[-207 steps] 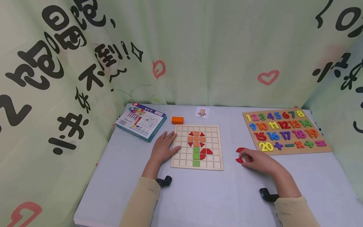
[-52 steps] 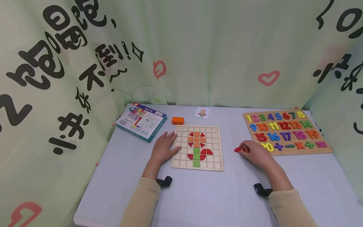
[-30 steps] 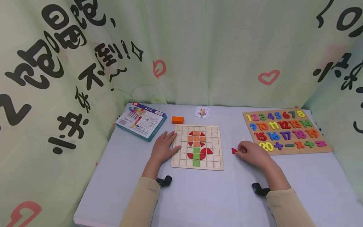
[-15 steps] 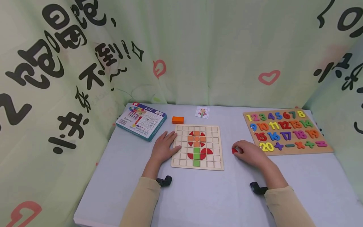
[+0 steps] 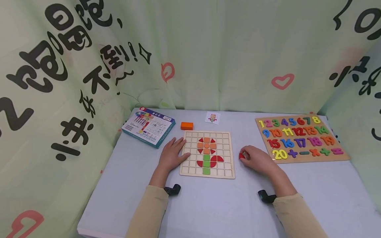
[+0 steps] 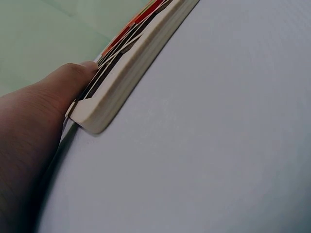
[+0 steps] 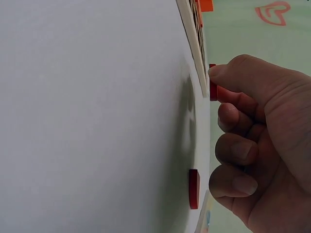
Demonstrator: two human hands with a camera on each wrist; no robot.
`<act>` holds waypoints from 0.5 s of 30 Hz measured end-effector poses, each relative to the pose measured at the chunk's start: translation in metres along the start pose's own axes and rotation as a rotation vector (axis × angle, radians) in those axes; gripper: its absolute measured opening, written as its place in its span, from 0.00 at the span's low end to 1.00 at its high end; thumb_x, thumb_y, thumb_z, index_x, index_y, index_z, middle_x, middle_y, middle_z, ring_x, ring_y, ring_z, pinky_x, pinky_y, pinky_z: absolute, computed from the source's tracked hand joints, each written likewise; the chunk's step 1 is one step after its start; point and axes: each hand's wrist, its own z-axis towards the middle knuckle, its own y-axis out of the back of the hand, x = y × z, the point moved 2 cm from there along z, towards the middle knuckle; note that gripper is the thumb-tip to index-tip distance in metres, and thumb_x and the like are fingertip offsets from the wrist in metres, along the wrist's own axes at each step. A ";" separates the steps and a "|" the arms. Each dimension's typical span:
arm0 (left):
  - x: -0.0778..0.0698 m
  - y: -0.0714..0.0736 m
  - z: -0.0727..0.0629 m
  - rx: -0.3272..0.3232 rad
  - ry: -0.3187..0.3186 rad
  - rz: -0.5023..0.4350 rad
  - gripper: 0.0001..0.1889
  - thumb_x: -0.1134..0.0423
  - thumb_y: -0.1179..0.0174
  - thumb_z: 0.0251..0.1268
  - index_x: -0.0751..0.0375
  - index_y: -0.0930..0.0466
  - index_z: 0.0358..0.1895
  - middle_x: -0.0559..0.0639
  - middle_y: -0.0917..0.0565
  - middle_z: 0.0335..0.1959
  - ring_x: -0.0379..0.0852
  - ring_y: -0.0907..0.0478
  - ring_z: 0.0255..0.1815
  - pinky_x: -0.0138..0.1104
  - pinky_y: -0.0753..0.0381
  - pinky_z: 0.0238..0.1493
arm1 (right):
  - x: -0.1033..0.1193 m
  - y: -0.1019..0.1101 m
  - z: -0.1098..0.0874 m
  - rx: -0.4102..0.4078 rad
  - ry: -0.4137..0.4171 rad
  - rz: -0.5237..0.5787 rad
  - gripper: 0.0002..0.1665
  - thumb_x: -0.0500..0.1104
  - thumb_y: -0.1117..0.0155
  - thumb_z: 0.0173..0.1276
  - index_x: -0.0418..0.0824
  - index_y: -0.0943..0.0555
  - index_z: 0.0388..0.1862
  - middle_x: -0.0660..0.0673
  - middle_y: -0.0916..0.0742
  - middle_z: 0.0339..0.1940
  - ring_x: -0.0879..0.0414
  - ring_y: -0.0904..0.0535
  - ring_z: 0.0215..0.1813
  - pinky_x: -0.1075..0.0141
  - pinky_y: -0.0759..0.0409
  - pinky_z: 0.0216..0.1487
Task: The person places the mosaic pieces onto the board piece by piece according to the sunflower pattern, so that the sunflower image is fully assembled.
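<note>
My right hand (image 5: 257,161) pinches a red quarter-circle piece (image 5: 241,156) between thumb and index finger, just right of the wooden grid board (image 5: 226,172). In the right wrist view the pinched piece shows edge-on, off the table. A second red piece (image 7: 194,189) lies on the table below that hand; in the head view the hand hides it. My left hand (image 5: 171,155) rests at the board's left edge, fingers spread, with the thumb (image 6: 73,82) on the rim. The board bears orange squares, small red triangles, green squares (image 5: 206,164) and red quarter-circles (image 5: 213,164).
A pattern card (image 5: 212,117) and an orange block (image 5: 187,126) lie behind the board. At the back left is a flat boxed set (image 5: 148,127). A number puzzle board (image 5: 309,157) lies to the right, close beyond my right hand. Curtains surround the table.
A red piece has appeared on the board left of the green column since the earliest frame. My right hand has picked up another and moved left towards the board. The left hand stays put.
</note>
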 end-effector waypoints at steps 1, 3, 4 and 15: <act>0.000 0.000 0.000 0.000 0.000 0.000 0.40 0.31 0.49 0.65 0.42 0.41 0.77 0.41 0.39 0.79 0.53 0.51 0.82 0.51 0.47 0.79 | 0.002 0.000 0.001 -0.001 -0.001 0.000 0.20 0.50 0.30 0.64 0.41 0.21 0.50 0.48 0.23 0.29 0.54 0.27 0.36 0.66 0.29 0.32; 0.001 -0.001 0.001 0.002 -0.001 -0.002 0.40 0.30 0.49 0.65 0.42 0.41 0.77 0.41 0.39 0.79 0.53 0.51 0.82 0.51 0.47 0.79 | 0.008 0.001 0.002 -0.002 0.000 0.005 0.20 0.49 0.30 0.64 0.41 0.21 0.50 0.48 0.23 0.29 0.54 0.27 0.36 0.66 0.29 0.32; 0.001 -0.001 0.001 0.003 -0.003 -0.005 0.40 0.30 0.49 0.65 0.42 0.41 0.77 0.41 0.39 0.79 0.53 0.51 0.82 0.51 0.47 0.79 | 0.011 0.001 0.003 -0.002 0.002 0.005 0.19 0.49 0.30 0.64 0.41 0.21 0.50 0.48 0.23 0.29 0.54 0.27 0.36 0.66 0.29 0.32; 0.002 -0.001 0.001 0.011 0.004 -0.007 0.40 0.30 0.50 0.64 0.41 0.41 0.77 0.40 0.40 0.79 0.53 0.51 0.82 0.51 0.47 0.80 | 0.049 0.005 0.015 0.020 0.037 0.049 0.17 0.46 0.31 0.65 0.41 0.22 0.48 0.47 0.24 0.30 0.54 0.28 0.37 0.65 0.31 0.33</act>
